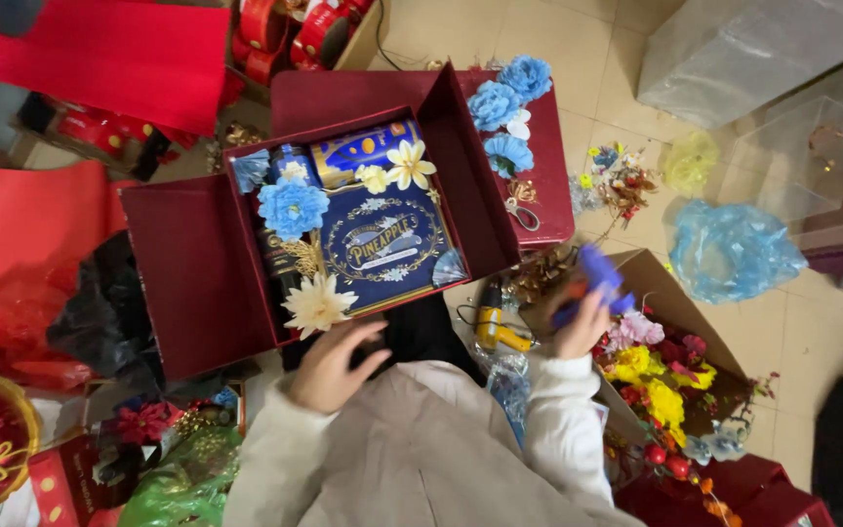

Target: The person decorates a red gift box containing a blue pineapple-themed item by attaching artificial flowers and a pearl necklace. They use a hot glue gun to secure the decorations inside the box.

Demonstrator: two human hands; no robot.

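Note:
A dark red gift box [187,263] lies open in front of me, its flaps spread left and right. Inside sit a navy tin [382,244] with gold ornament, a blue-and-gold can [358,148], blue paper flowers [292,207] and cream flowers [317,303]. My left hand [332,363] rests open at the box's near edge, just below the cream flower. My right hand [587,317] is raised to the right of the box and grips a blue-purple artificial flower [599,273], blurred. Both sleeves are cream.
A yellow glue gun [495,327] lies between my hands. A cardboard box [675,322] of yellow, pink and red artificial flowers stands at right. Scissors [522,210] and blue flowers [509,102] rest on the right flap. Red paper, plastic bags and clutter surround me.

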